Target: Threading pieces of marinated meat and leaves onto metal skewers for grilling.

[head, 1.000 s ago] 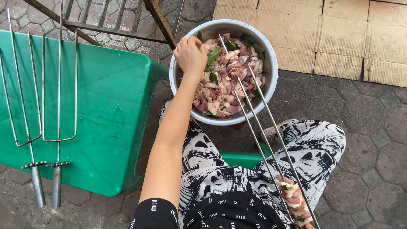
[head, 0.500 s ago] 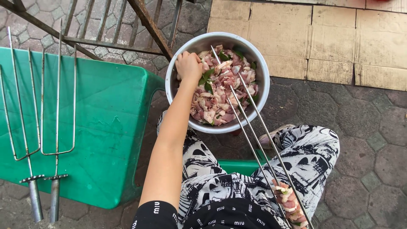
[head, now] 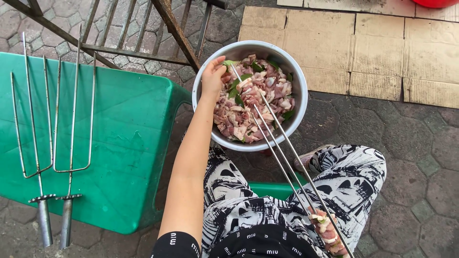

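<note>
Green plastic worktop (head: 119,143) carries two spare three-pronged steel skewer forks (head: 52,143). Rightward, the left hand (head: 213,76) pinches chopped raw meat in the round metal bowl (head: 203,117). The right hand is hidden, its state unclear, by the part-loaded long steel skewer (head: 287,167), whose prongs could prick fingers. Flattened tan cardboard (head: 363,48) lies beyond.

Hidden and cropped parts
Right hand (head: 330,236) cut by bottom edge, grip unclear; left hand's (head: 213,76) fingertips buried in meat (head: 253,102); red object (head: 437,3) cropped above.
</note>
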